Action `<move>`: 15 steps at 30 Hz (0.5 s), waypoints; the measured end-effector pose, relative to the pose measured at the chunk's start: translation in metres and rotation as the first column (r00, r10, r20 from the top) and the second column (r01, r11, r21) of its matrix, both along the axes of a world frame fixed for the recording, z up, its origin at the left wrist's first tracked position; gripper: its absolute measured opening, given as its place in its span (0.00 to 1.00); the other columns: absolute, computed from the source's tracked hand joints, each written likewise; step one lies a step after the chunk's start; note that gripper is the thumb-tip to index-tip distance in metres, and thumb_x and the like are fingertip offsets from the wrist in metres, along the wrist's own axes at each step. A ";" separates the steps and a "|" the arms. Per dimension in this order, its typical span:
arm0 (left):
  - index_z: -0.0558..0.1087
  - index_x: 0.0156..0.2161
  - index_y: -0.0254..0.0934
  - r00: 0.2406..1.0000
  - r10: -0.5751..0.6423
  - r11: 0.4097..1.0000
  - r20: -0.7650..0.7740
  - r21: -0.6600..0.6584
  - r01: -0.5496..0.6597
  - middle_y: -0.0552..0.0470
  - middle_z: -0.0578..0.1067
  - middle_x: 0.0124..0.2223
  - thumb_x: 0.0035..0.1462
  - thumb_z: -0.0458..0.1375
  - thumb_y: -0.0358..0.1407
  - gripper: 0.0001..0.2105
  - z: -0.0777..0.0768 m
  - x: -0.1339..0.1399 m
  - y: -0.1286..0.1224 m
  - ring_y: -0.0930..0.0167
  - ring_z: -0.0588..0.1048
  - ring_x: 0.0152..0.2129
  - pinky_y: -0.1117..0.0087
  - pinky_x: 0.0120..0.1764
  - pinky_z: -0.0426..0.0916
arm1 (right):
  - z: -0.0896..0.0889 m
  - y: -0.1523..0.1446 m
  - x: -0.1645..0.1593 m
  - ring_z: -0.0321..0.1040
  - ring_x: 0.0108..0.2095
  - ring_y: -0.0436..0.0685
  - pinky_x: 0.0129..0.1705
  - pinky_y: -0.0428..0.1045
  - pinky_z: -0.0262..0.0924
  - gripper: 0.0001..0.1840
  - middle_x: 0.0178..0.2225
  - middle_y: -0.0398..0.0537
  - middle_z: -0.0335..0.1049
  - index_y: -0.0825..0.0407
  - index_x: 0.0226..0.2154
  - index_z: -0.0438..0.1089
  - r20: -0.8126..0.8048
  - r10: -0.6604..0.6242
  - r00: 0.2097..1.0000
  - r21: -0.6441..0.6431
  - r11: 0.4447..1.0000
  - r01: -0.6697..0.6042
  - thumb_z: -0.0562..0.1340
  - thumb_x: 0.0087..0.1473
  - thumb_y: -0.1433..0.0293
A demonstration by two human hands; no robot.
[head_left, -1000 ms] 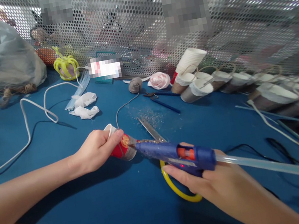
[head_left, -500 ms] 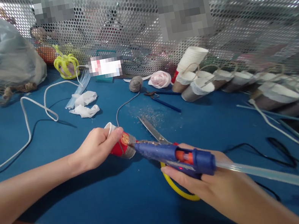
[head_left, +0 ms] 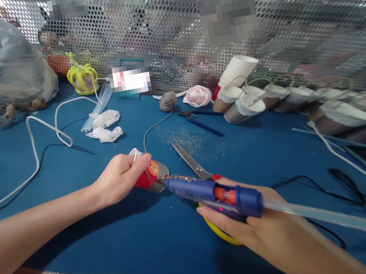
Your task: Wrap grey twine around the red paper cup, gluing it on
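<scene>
A small red paper cup (head_left: pixel 145 180) lies tilted in my left hand (head_left: pixel 119 179), its white rim up and left. Grey yarn wraps its lower end, and a gold emblem shows on its side. My right hand (head_left: pixel 243 220) is closed around a blue hot glue gun (head_left: pixel 206 189), whose nozzle meets the cup's yarn-wrapped part. A long clear glue stick (head_left: pixel 324 213) sticks out of the gun's back. Beneath the gun lie scissors (head_left: pixel 188 158) with red and yellow handles, partly hidden. From the cup the grey yarn runs to a yarn ball (head_left: pixel 167 102).
Pliers (head_left: pixel 202 123) and a pink fabric rose (head_left: pixel 197 96) lie behind. Yarn-covered cups (head_left: pixel 244 106) line the right back. A white cable (head_left: pixel 34 153), white scraps (head_left: pixel 106 132) and a yellow crown-like piece (head_left: pixel 82 77) are on the left. A perforated metal screen (head_left: pixel 167 26) stands behind.
The glue gun's nozzle has shifted slightly left and down along the cup's yarn-wrapped end. My left hand keeps its hold on the cup, and the view has moved slightly.
</scene>
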State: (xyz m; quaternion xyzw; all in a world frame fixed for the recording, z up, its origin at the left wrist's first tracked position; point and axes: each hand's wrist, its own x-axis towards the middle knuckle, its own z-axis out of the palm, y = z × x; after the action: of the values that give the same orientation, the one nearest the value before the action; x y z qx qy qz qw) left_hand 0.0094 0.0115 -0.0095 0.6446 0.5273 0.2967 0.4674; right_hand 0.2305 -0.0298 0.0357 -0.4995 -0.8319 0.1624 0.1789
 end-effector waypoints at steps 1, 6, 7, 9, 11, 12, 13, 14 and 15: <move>0.68 0.22 0.31 1.000 -0.015 1.000 0.006 0.007 0.015 0.55 0.62 0.18 0.55 0.42 0.51 0.26 0.000 0.000 0.000 0.77 0.56 0.17 0.76 0.21 0.53 | -0.001 0.001 0.002 0.65 0.19 0.51 0.21 0.45 0.61 0.09 0.18 0.40 0.66 0.47 0.24 0.65 -0.001 -0.002 1.000 0.030 1.000 0.002 0.55 0.52 0.64; 0.69 0.23 0.29 0.997 -0.076 0.995 0.011 0.069 0.075 0.56 0.61 0.18 0.56 0.42 0.49 0.26 -0.003 -0.002 0.000 0.77 0.56 0.18 0.77 0.21 0.54 | -0.012 0.003 0.012 0.69 0.27 0.57 0.29 0.48 0.64 0.14 0.16 0.43 0.66 0.46 0.25 0.70 0.016 -0.036 0.999 0.188 0.982 0.032 0.53 0.51 0.59; 0.69 0.22 0.29 0.996 -0.089 0.993 0.010 0.083 0.088 0.56 0.61 0.18 0.57 0.41 0.49 0.26 -0.004 -0.003 0.000 0.77 0.56 0.18 0.77 0.21 0.54 | -0.013 0.004 0.014 0.69 0.27 0.57 0.29 0.48 0.64 0.15 0.14 0.42 0.64 0.46 0.24 0.71 0.022 -0.034 0.999 0.194 0.981 0.029 0.53 0.51 0.58; 0.68 0.22 0.29 0.993 -0.121 0.986 0.004 0.112 0.120 0.56 0.60 0.19 0.57 0.41 0.48 0.26 -0.005 -0.004 0.000 0.77 0.56 0.18 0.77 0.22 0.54 | -0.010 0.007 0.014 0.68 0.23 0.55 0.27 0.47 0.64 0.16 0.11 0.41 0.61 0.46 0.19 0.69 0.027 -0.036 0.999 0.136 0.990 0.032 0.53 0.51 0.59; 0.66 0.21 0.30 0.988 -0.154 0.978 -0.013 0.144 0.154 0.56 0.59 0.19 0.58 0.40 0.46 0.25 -0.006 -0.006 -0.001 0.78 0.55 0.19 0.77 0.22 0.53 | -0.005 0.010 0.012 0.64 0.17 0.53 0.22 0.45 0.62 0.19 0.08 0.39 0.58 0.46 0.13 0.65 0.019 -0.052 0.998 0.012 0.999 0.052 0.54 0.50 0.59; 0.65 0.21 0.30 0.985 -0.168 0.972 -0.027 0.163 0.170 0.57 0.58 0.19 0.59 0.40 0.46 0.24 -0.005 -0.006 -0.001 0.78 0.54 0.19 0.77 0.22 0.53 | -0.002 0.011 0.011 0.62 0.14 0.51 0.20 0.45 0.61 0.20 0.07 0.39 0.57 0.47 0.10 0.61 0.014 -0.076 0.997 -0.054 0.996 0.077 0.55 0.49 0.58; 0.64 0.21 0.30 0.983 -0.179 0.965 -0.044 0.185 0.184 0.57 0.57 0.19 0.59 0.40 0.45 0.24 -0.005 -0.007 -0.001 0.78 0.54 0.18 0.77 0.22 0.52 | 0.000 0.013 0.009 0.59 0.12 0.50 0.18 0.45 0.60 0.22 0.07 0.38 0.56 0.47 0.09 0.58 0.013 -0.101 0.995 -0.110 0.989 0.102 0.56 0.48 0.58; 0.63 0.20 0.31 0.979 -0.191 0.957 -0.066 0.209 0.200 0.57 0.56 0.19 0.59 0.40 0.44 0.23 -0.005 -0.007 -0.001 0.78 0.53 0.18 0.77 0.21 0.52 | 0.002 0.014 0.008 0.57 0.10 0.49 0.17 0.44 0.59 0.24 0.07 0.38 0.56 0.47 0.07 0.55 0.013 -0.130 0.991 -0.160 0.979 0.131 0.57 0.47 0.58; 0.61 0.20 0.31 0.976 -0.200 0.948 -0.087 0.236 0.215 0.58 0.56 0.19 0.59 0.41 0.43 0.22 -0.004 -0.007 -0.001 0.78 0.52 0.18 0.76 0.21 0.52 | 0.003 0.015 0.006 0.56 0.10 0.48 0.15 0.44 0.58 0.25 0.07 0.38 0.56 0.48 0.07 0.53 0.009 -0.163 0.987 -0.207 0.965 0.162 0.57 0.46 0.58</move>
State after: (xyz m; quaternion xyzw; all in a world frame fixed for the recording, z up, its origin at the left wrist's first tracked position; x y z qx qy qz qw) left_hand 0.0023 0.0104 -0.0135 0.7579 0.4304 0.2883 0.3965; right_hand 0.2367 -0.0146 0.0389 -0.5813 -0.7659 0.2352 0.1421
